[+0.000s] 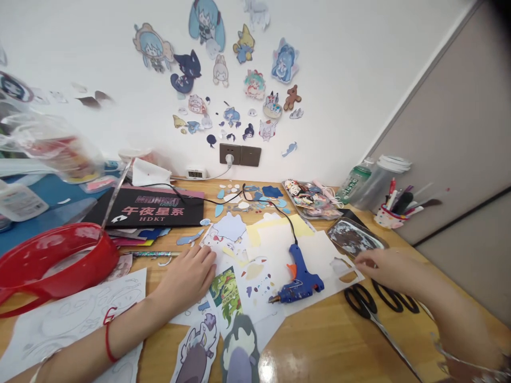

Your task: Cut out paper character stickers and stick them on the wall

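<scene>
1. The left hand (187, 276) is laid flat on paper cut-outs (223, 234) on the wooden surface (319, 340), its fingers (205, 260) spread loosely and closed on nothing.
2. The right hand (383, 267) is held just above the edge of the white sheets (315, 255), beside a small cut paper piece (339, 264). Its fingers are curled, and whether anything is pinched between them cannot be told.
3. One blue glue gun (300, 279) is seen lying between the hands on the white sheets. Its long axis is run from upper right to lower left, with the nozzle pointed left towards the near edge, and its black cord is led away to the wall socket (239, 154).
4. One pair of black-handled scissors (371, 303) is seen just below the right hand, the handles set towards the hand and the blades pointed to the near right.
5. One red plastic lid (51, 260) is seen at the far left.
6. One foil tray (355, 236) is seen behind the right hand.
7. Two plastic bottles (367, 183) are stood near the wall, beside one pen cup (389, 215).
</scene>
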A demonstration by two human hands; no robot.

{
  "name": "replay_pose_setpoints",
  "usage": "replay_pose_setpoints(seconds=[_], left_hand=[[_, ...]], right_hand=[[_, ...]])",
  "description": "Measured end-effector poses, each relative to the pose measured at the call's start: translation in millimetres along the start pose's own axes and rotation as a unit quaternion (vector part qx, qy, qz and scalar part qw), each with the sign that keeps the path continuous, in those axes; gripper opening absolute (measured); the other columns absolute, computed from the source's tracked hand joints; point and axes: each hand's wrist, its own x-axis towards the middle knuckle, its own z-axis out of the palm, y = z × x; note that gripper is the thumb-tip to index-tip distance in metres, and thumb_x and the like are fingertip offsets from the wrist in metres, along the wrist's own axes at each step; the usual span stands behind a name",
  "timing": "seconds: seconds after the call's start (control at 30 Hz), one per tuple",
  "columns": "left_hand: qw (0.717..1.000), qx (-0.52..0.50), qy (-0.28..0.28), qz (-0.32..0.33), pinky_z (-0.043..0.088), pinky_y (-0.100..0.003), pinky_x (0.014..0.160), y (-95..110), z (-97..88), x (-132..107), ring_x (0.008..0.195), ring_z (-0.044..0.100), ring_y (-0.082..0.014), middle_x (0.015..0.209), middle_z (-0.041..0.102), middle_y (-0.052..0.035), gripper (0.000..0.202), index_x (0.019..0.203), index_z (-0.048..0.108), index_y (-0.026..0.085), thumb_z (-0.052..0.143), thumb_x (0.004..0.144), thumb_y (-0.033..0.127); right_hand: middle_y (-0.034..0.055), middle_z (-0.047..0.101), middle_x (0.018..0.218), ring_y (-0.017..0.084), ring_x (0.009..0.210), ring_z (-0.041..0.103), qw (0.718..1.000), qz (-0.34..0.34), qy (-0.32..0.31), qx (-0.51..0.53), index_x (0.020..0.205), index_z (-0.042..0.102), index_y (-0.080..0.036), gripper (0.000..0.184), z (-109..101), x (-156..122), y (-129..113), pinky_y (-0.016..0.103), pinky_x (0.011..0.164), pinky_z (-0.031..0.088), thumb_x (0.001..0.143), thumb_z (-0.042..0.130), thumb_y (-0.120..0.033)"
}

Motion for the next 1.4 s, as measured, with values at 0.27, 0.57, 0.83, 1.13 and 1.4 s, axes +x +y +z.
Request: replay_pose_setpoints(seconds=[0.27,0.57,0.83,1.13,1.4], left_hand=[[1.000,0.007,0.010,-0.002,0.041,-0.042,0.074,1,1.1,-3,0.086,0.050,-0.0263,0.093,0.053,-0.0103,0.027,0.086,0.052,0.015,0.025,0.091,0.019],[1.000,0.000,0.011,0.000,0.040,-0.042,0.074,-1,1.6,-1,0.086,0.049,-0.0265,0.094,0.053,-0.0105,0.026,0.088,0.052,0.014,0.026,0.090,0.019],[1.000,-0.010,0.013,-0.003,0.041,-0.041,0.071,0,1.5,-3,0.084,0.049,-0.0262,0.093,0.053,-0.0106,0.027,0.086,0.052,0.015,0.026,0.090,0.018],[1.000,-0.004,0.024,-0.009,0.041,-0.037,0.077,0,1.5,-2,0.087,0.049,-0.0206,0.090,0.052,-0.0053,0.013,0.087,0.052,0.015,0.039,0.088,0.019],[0.999,0.005,0.027,-0.017,0.042,-0.036,0.076,1,-0.4,-4,0.085,0.050,-0.0184,0.092,0.052,-0.0038,0.009,0.086,0.052,0.014,0.045,0.087,0.020]], right_hand=[[0.0064,0.067,0.073,0.026,0.068,0.062,0.989,0.065,-0.128,-0.027,0.069,0.058,-0.020,0.014,21,-32,-16,0.027,0.048,0.032,0.066,0.057,-0.034],[0.0073,0.064,0.088,0.025,0.081,0.061,0.994,0.000,-0.106,-0.033,0.080,0.052,-0.020,0.010,23,-37,-34,0.029,0.061,0.033,0.070,0.052,-0.018],[0.0052,0.060,0.076,0.023,0.070,0.058,0.994,-0.051,-0.085,-0.045,0.069,0.051,-0.019,0.011,24,-43,-43,0.025,0.052,0.022,0.062,0.047,-0.011],[0.0021,0.055,0.079,0.017,0.071,0.051,0.971,-0.210,-0.096,0.058,0.068,0.050,-0.019,0.017,22,-53,-65,0.024,0.059,0.028,0.054,0.046,-0.010],[0.0019,0.055,0.085,0.018,0.078,0.050,0.957,-0.275,-0.064,0.058,0.074,0.052,-0.020,0.027,15,-49,-99,0.028,0.065,0.032,0.054,0.043,-0.006]])
